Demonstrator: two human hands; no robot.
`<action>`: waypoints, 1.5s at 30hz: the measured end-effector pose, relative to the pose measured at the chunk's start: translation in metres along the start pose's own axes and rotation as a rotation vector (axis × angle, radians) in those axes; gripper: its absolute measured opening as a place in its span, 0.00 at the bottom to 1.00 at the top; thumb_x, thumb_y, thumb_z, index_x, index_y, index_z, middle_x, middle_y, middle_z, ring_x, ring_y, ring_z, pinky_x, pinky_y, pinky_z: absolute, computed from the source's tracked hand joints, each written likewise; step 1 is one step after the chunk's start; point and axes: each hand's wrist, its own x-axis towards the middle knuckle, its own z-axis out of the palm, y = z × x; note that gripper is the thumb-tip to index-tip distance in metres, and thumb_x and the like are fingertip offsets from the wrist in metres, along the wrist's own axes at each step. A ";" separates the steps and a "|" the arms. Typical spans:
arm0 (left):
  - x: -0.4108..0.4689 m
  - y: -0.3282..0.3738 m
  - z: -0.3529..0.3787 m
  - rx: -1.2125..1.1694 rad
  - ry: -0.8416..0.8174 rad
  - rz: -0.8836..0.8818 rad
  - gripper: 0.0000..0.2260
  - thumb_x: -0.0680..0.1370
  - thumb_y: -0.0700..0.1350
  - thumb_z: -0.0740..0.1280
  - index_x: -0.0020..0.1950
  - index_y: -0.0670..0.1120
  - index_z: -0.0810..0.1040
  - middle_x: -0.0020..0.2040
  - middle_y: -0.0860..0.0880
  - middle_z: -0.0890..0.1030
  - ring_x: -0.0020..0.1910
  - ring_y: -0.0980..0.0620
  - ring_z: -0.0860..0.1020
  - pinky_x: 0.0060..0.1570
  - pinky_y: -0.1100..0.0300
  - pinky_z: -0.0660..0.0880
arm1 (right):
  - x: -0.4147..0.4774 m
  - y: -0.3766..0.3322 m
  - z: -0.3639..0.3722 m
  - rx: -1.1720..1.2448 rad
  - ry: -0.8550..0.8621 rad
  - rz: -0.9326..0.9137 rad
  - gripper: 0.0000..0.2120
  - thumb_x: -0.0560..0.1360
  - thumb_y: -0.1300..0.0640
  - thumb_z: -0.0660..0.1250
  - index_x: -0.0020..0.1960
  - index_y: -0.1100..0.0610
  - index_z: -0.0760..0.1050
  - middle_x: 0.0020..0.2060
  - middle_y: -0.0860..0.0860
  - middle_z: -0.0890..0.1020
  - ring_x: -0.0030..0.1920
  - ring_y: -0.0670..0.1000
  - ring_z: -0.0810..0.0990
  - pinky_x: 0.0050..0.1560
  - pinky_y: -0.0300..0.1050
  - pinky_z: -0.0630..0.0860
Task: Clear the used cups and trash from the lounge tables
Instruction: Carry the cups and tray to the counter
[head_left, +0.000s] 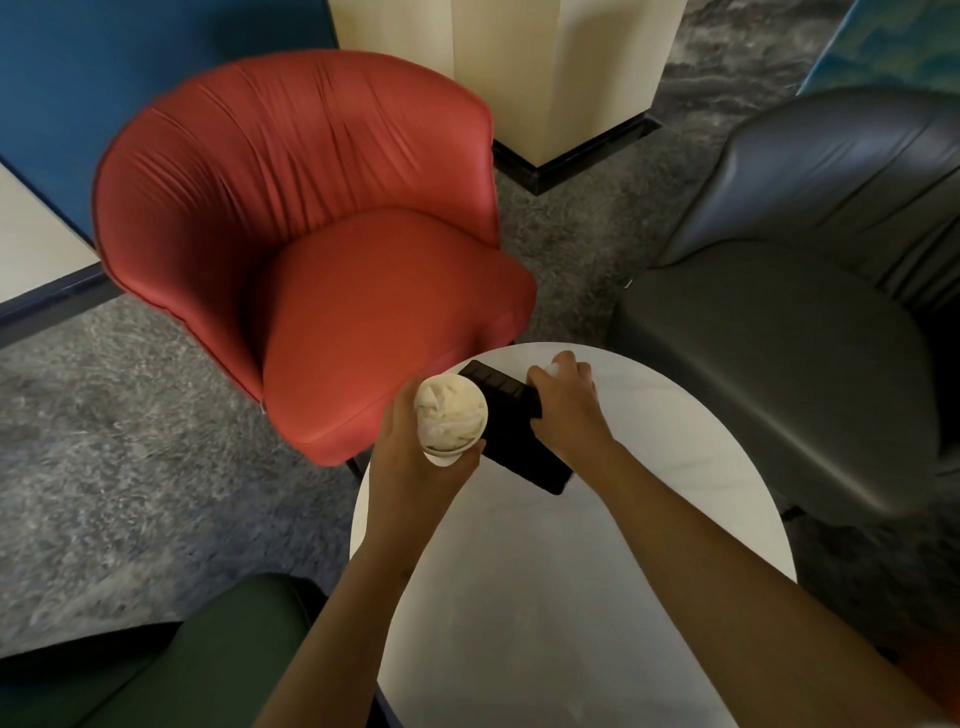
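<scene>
Both arms reached over the white table (571, 597). The left hand (415, 467) wrapped its fingers round a light, squashy paper cup (451, 415) stuffed with tissue (447, 408), above the table's edge; it wanted a soft hold on its sides. The right hand (566, 410) curled its fingers over a black tray (514, 457), maybe pinching a white scrap (551, 369).

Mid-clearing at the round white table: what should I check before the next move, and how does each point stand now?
1. Left hand grips the white paper cup: ok.
2. Cup upright, with the crumpled white tissue seated inside it: ok.
3. Right hand is curled round a small white item: ok. What the item is: cannot tell.
4. The flat black rectangular tray lies on the round white marble-look table, partly under the right hand. Whether it is trash: cannot tell.
5. Whole tabletop checked for leftovers: cannot tell, as its near edge runs out of frame.
</scene>
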 end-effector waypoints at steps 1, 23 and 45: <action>0.000 0.001 0.001 0.005 -0.005 -0.003 0.31 0.63 0.44 0.78 0.63 0.45 0.69 0.54 0.50 0.76 0.50 0.56 0.73 0.41 0.76 0.68 | 0.000 0.001 -0.001 0.002 -0.003 0.003 0.15 0.70 0.62 0.70 0.55 0.58 0.71 0.60 0.59 0.66 0.57 0.57 0.66 0.55 0.48 0.72; -0.008 0.145 0.093 -0.148 -0.430 0.316 0.34 0.65 0.47 0.76 0.67 0.47 0.66 0.60 0.49 0.74 0.58 0.53 0.72 0.50 0.69 0.66 | -0.117 0.131 -0.149 -0.010 0.245 0.450 0.17 0.70 0.62 0.68 0.58 0.56 0.73 0.62 0.57 0.65 0.60 0.58 0.64 0.61 0.52 0.69; -0.451 0.487 0.189 -0.519 -1.142 0.959 0.33 0.65 0.47 0.76 0.67 0.50 0.67 0.57 0.55 0.68 0.55 0.57 0.69 0.46 0.68 0.66 | -0.724 0.256 -0.300 -0.206 0.609 1.341 0.17 0.67 0.62 0.67 0.55 0.60 0.73 0.55 0.59 0.68 0.54 0.62 0.68 0.49 0.51 0.71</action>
